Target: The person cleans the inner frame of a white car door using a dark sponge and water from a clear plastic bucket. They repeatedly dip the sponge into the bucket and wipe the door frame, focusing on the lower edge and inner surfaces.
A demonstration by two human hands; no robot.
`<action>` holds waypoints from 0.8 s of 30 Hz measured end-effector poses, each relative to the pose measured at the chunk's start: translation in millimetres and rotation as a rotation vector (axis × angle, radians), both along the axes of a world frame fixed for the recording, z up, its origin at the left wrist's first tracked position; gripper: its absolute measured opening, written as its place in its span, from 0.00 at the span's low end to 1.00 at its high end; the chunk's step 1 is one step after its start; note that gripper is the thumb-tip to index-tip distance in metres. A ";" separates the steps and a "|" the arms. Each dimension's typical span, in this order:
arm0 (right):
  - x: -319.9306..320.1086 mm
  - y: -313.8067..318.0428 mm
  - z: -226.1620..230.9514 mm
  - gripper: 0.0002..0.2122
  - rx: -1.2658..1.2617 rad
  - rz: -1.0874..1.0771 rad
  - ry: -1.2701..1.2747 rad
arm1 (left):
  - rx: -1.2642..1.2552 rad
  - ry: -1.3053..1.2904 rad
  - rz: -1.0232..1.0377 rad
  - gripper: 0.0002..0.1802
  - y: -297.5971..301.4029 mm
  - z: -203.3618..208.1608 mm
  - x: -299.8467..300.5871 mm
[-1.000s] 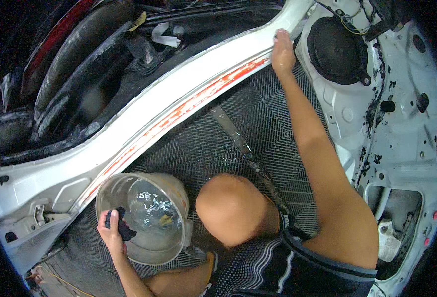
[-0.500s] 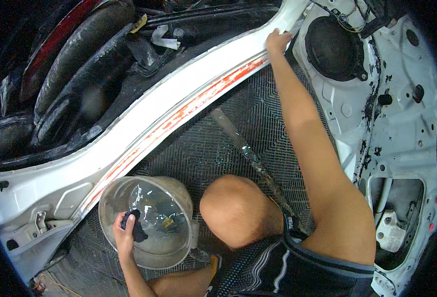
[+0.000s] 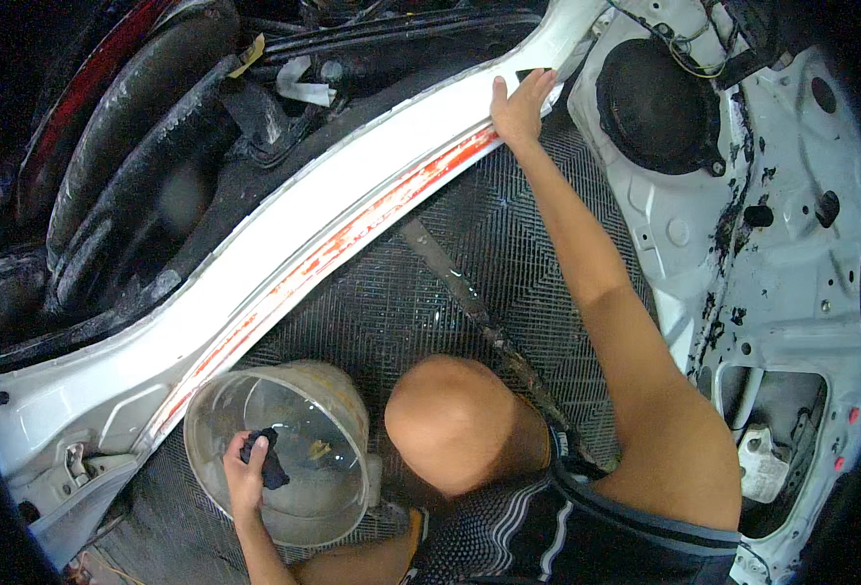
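Observation:
My left hand is closed round a dark, crumpled cloth, held over the mouth of a translucent round bucket. Clear liquid and a small yellowish piece show inside the bucket. My right hand lies on the far end of a white car door sill, fingers stretched and thumb apart. A small dark patch shows beside its fingers; whether it is a thing under them I cannot tell. Red streaks run along the sill's near edge.
A grey car door frame with a black speaker stands open at right. Dark ribbed matting covers the floor, with a worn strip across it. My bare knee is beside the bucket. Dark car parts fill the upper left.
My right hand has slid a little left and nearer along the sill, its fingers now more stretched out. My left hand still holds the cloth over the bucket. The view has shifted slightly.

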State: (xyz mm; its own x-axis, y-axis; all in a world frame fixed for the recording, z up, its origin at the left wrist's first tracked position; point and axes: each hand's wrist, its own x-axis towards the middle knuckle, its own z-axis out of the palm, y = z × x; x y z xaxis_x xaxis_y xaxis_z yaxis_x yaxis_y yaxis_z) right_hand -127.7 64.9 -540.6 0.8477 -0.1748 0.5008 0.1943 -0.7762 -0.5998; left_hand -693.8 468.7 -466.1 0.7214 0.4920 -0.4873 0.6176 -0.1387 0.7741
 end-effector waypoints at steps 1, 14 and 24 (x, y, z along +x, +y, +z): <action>9.2 -11.1 4.3 0.48 -0.001 0.013 0.047 | 0.029 0.005 -0.034 0.13 -0.8 -0.8 2.1; 47.6 -18.4 23.3 0.52 0.100 -0.175 -0.067 | 0.008 0.034 -0.123 0.13 6.4 -8.9 -1.4; 59.9 -72.2 42.0 0.49 -0.424 -0.071 -0.452 | -0.085 0.108 -0.075 0.13 11.4 -23.5 -3.1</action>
